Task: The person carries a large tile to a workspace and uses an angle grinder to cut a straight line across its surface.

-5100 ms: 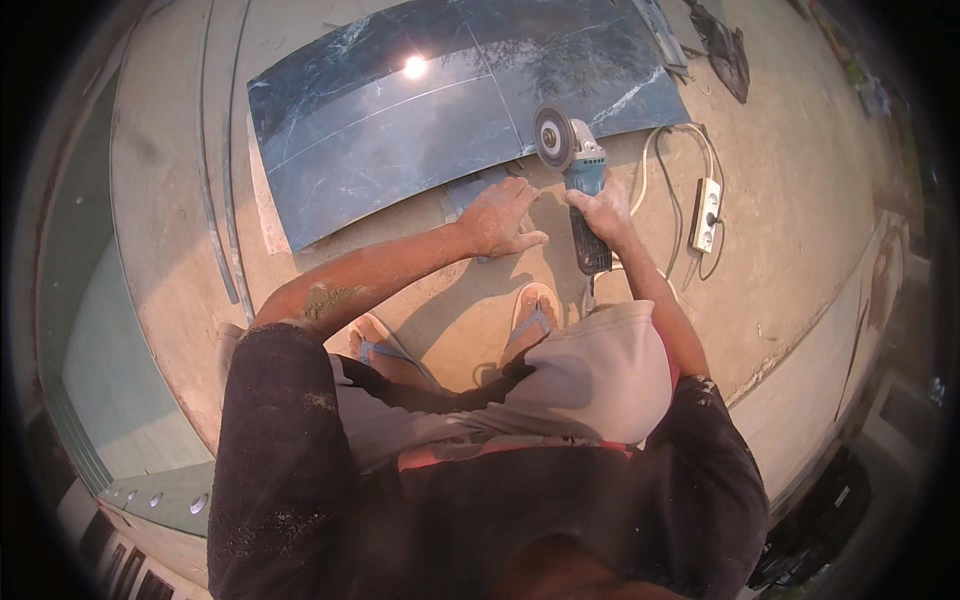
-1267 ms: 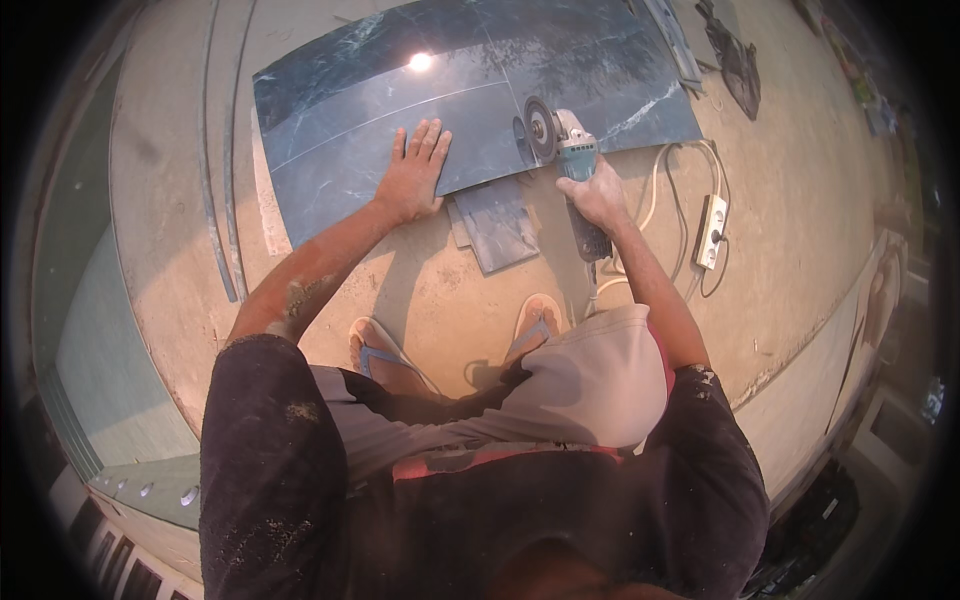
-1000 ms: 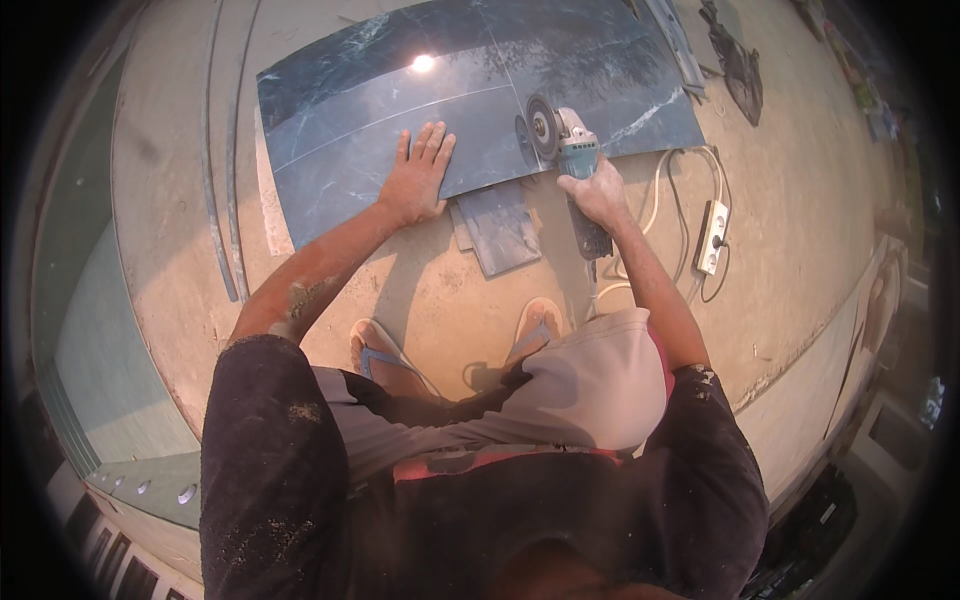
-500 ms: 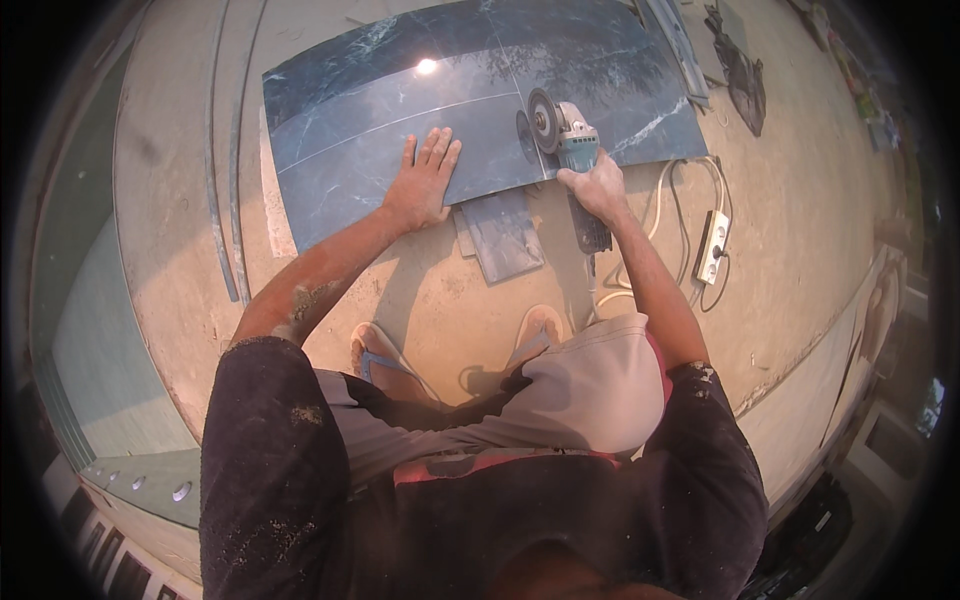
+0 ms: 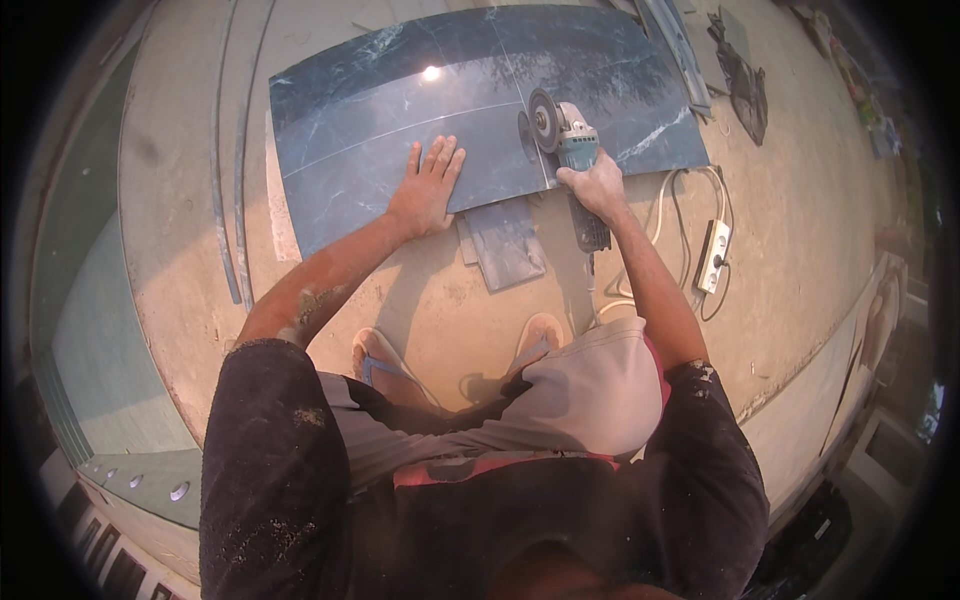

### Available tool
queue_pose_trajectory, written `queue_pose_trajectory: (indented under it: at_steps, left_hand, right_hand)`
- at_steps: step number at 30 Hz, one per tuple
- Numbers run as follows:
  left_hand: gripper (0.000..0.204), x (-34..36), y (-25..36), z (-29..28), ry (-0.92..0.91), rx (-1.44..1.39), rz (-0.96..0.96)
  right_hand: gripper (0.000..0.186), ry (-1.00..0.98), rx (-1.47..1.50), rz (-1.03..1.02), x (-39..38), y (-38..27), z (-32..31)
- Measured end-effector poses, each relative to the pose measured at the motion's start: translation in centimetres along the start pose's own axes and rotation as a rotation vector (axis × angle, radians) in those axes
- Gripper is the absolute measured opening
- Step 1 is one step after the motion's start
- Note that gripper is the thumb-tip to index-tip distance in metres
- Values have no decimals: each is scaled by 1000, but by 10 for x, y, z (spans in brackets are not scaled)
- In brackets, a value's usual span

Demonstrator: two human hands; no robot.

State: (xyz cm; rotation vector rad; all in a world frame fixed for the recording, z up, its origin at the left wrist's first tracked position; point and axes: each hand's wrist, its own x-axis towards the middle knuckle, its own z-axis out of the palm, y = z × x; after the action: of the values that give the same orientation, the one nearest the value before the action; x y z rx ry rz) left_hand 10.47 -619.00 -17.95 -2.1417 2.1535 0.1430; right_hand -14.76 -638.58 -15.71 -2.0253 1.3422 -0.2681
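Note:
A large, glossy dark-blue tile slab [image 5: 370,165] with white veins lies across smaller pieces on the ground in front of me. Thin pale lines are drawn on it, one lengthwise and one crosswise. Flat on its near edge rests my left hand [image 5: 427,190], fingers spread. My right hand [image 5: 595,187] is wrapped round the body of an angle grinder [image 5: 575,145], teal and grey with a dark rear end. The grinder's disc [image 5: 543,120] stands upright over the slab by the crosswise line; whether it touches the surface I cannot tell.
Grey tile offcuts [image 5: 503,247] stick out under the slab's near edge. A white power strip [image 5: 713,256] with looping cables lies at the right. Long metal bars [image 5: 243,160] are on the left, metal profiles [image 5: 680,55] and a dark crumpled bag [image 5: 740,85] at the far right.
The whole scene sits slightly lower in view, from a small head movement. Both hands and the grinder keep practically the same places on the slab.

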Motion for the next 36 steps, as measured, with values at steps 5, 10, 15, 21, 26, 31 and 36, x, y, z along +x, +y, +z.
queue_pose_trajectory:
  at_steps: [5, 10, 15, 21, 26, 31, 36]
  left_hand:
    - [105, -1, -1, 1, 1, -1, 7]
    - [105, -1, 0, 1, 0, 5, 5]
    - [107, -1, 0, 0, -9, 0, 5]
    - [108, -2, 0, 1, -16, 8, 3]
    - [108, -1, 0, 1, -12, -5, 10]
    - [108, -3, 0, 3, 0, -24, 10]
    - [106, -2, -1, 3, 8, -7, 13]
  right_hand:
    - [77, -16, 1, 40, 0, -6, -2]
    - [76, -4, -24, 61, 3, -15, -3]
    - [75, -2, -21, 57, 10, -16, -2]
    - [77, -4, -14, 53, 17, -20, -1]
    - [78, -11, -43, 53, 24, -24, -3]
    - [78, -34, -33, 81, 29, -27, -2]
    - [77, -20, -21, 63, 34, -30, -2]
